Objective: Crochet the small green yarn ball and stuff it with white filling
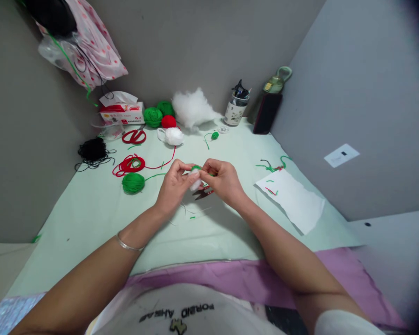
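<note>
Between my two hands is a small white, fluffy-looking piece [195, 184] with green yarn at its top. My left hand [174, 186] pinches it from the left, thumb and fingers closed. From the other side, my right hand [224, 182] is closed with its fingertips at the green part. Small scissors [203, 192] with dark blades and red handles show just below my fingers; I cannot tell whether they lie on the table or touch the right hand. A green yarn ball [133, 183] sits to the left, its strand running toward my left hand.
Red yarn [129, 164], black yarn [92, 150] and red-handled scissors [134, 137] lie at left. White stuffing [195, 109], a tissue box [123, 114], a pen cup [236, 110] and a dark phone [267, 113] stand at the back. White paper [291, 200] with yarn scraps lies right.
</note>
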The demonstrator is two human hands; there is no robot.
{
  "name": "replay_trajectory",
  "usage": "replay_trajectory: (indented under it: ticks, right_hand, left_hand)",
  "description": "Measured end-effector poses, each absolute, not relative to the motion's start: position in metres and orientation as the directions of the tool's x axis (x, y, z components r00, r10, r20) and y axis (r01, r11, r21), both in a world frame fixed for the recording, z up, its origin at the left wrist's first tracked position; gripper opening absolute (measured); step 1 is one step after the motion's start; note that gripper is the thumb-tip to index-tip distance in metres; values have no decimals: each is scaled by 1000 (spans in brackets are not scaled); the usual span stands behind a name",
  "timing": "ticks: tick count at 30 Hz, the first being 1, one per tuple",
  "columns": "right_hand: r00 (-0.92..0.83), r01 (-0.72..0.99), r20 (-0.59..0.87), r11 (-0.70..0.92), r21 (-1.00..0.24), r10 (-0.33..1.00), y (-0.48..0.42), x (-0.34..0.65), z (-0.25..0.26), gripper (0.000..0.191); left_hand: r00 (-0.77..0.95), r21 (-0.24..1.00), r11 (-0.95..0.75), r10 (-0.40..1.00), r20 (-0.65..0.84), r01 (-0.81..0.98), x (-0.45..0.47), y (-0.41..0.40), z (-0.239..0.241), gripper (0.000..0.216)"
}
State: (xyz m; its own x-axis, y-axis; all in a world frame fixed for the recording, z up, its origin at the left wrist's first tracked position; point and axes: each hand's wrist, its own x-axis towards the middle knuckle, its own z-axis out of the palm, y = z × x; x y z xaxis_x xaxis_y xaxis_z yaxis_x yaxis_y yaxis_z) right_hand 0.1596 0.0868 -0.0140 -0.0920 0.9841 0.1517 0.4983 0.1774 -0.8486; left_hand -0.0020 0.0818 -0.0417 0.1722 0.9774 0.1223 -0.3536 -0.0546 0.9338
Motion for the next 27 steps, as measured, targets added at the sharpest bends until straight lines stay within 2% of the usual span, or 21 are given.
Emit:
replay_trajectory:
  ticks: [5, 11, 16, 19, 22, 27]
  right_hand:
    - [-237, 482, 147, 248, -840, 960, 83, 164, -7, 21]
    - [-366, 535, 156, 344, -771, 918, 77, 158, -9, 13]
    - [-350, 633, 221, 404, -660, 910, 83, 156, -20, 9]
    - [-282, 573, 220, 348, -742, 934, 87, 157, -23, 15]
    - [-222, 408, 167, 247, -879, 961, 90, 157, -20, 20]
    - [-191, 322, 118, 176, -930, 975, 92, 161, -13, 18]
  left_hand:
    - [190, 939, -11, 978, 81, -343, -4, 88, -44, 44]
    - [82, 946, -6, 996, 34, -325, 0, 90, -49, 36]
    - [81, 942, 55, 996, -29, -331, 2, 88, -44, 31]
    - [105, 937, 60, 994, -25, -345, 1, 86, -39, 33]
    - [149, 933, 54, 989, -1, -355, -2, 85, -36, 36]
    - [233, 934, 52, 972, 34, -355, -7, 84, -34, 37]
